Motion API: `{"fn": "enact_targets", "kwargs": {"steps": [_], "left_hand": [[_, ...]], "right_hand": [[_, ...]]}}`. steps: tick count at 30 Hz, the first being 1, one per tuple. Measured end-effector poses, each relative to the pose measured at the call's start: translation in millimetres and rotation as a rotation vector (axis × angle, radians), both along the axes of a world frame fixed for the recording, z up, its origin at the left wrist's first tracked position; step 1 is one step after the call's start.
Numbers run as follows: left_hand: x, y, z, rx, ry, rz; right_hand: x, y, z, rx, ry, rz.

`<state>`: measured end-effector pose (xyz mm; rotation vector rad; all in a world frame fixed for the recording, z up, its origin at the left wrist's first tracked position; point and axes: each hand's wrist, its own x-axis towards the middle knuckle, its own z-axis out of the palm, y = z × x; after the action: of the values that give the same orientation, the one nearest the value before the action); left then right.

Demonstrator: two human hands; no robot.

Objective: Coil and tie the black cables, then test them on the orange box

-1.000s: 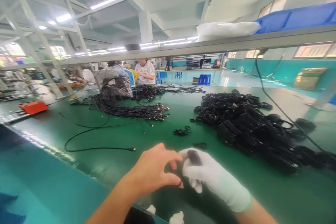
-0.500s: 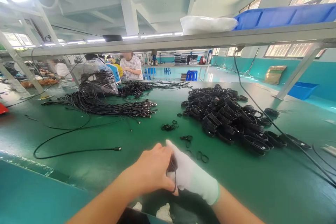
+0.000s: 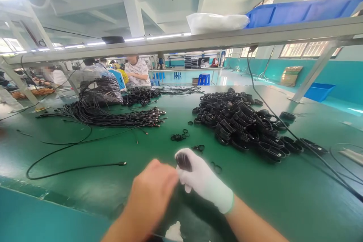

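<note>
- right hand (image 3: 204, 183), in a white glove, is closed round a small black coil (image 3: 183, 160), and the top of the coil pokes up between thumb and fingers
- left hand (image 3: 153, 193) is bare and blurry, fingers curled in against the glove right by the coil. can't tell if it's actually pinching any cable or just touching
- the coil is held up off the green table (image 3: 255, 204), close to the near edge, right in front of the person
- my read: this is the wrap-and-tidy bit on one cable, both hands on the same bundle
- any next move wants a firm pinch from the glove so the loops don't spring open, and a clear grip for the bare hand
- around it: little black ties (image 3: 178, 136) just beyond the hands, a big pile of coiled cables (image 3: 241, 124) off to the right, straight cables (image 3: 113, 115) to the left, one single cable (image 3: 70, 166) lying alone near the edge
</note>
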<state>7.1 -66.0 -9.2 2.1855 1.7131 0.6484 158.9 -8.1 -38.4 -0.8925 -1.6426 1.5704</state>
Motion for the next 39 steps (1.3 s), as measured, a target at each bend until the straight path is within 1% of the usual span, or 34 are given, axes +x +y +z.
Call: {"fn": "enact_targets", "kwargs": {"steps": [1,2,3,4,5,7,8,10,12,14,16,19,21,23,25,26,28,30,31,33,36,37,39], "left_hand": [[6.6,-6.1,0.6,0.060,0.081,-0.071],[10.9,-9.4,1.2,0.040,0.138,-0.091],[12.4,-9.4,1.8,-0.058,0.143,-0.065],[10.8,-6.4,2.6,-0.208,0.098,-0.014],[6.7,-0.7,3.7,-0.370,0.028,0.041],[-6.0,14.3,7.8,-0.625,-0.132,0.045],[-12.6,21.6,11.1,-0.690,-0.203,0.018],[-21.7,31.8,19.7,-0.722,-0.336,-0.013],[-23.4,35.1,28.0,-0.698,-0.542,-0.001],[-19.4,33.9,32.6,-0.688,-0.762,0.009],[-13.5,32.4,32.5,-0.676,-0.925,0.016],[-7.7,33.1,27.3,-0.629,-1.012,0.014],[-7.2,33.2,24.5,-0.564,-1.024,0.013],[-8.1,30.9,24.1,-0.427,-0.909,0.067],[-8.2,26.2,25.5,-0.225,-0.652,0.103],[-7.4,23.7,26.2,-0.134,-0.508,0.080],[-4.4,20.0,25.9,-0.001,-0.265,-0.029],[-0.5,19.4,21.8,0.081,-0.100,-0.124],[1.3,20.1,18.5,0.121,-0.049,-0.136],[3.8,22.1,10.8,0.192,-0.049,-0.117],[5.8,23.5,3.8,0.217,-0.221,-0.044],[6.0,23.4,4.0,0.213,-0.254,-0.012],[4.9,23.2,9.0,0.203,-0.220,0.055]], "right_hand": [[1.7,0.5,0.7,0.103,-0.062,-0.040],[4.1,0.9,1.2,0.158,-0.091,-0.030],[6.9,1.2,1.5,0.149,-0.088,0.040],[9.8,1.4,1.3,0.081,-0.052,0.152],[12.4,1.7,0.6,-0.026,0.022,0.283],[15.2,2.8,-2.8,-0.228,0.278,0.515],[15.4,3.7,-5.3,-0.280,0.425,0.578],[14.1,5.9,-10.9,-0.314,0.646,0.594],[12.0,8.1,-16.0,-0.335,0.710,0.596],[10.4,9.3,-19.6,-0.359,0.679,0.620],[9.7,9.4,-21.2,-0.373,0.642,0.624],[10.3,8.5,-20.2,-0.382,0.595,0.573],[11.7,7.7,-17.9,-0.391,0.563,0.526],[12.6,7.0,-14.9,-0.406,0.529,0.486],[11.9,6.3,-11.8,-0.427,0.491,0.470],[10.9,5.9,-10.5,-0.437,0.470,0.473],[7.7,5.5,-9.3,-0.457,0.431,0.489],[4.4,5.6,-10.9,-0.477,0.389,0.507],[3.1,5.7,-13.0,-0.483,0.378,0.518],[1.1,6.0,-19.1,-0.488,0.423,0.557],[-2.3,4.8,-28.7,-0.510,0.610,0.619],[-4.0,3.9,-30.9,-0.518,0.666,0.618],[-7.6,2.1,-33.1,-0.535,0.722,0.574]]}}
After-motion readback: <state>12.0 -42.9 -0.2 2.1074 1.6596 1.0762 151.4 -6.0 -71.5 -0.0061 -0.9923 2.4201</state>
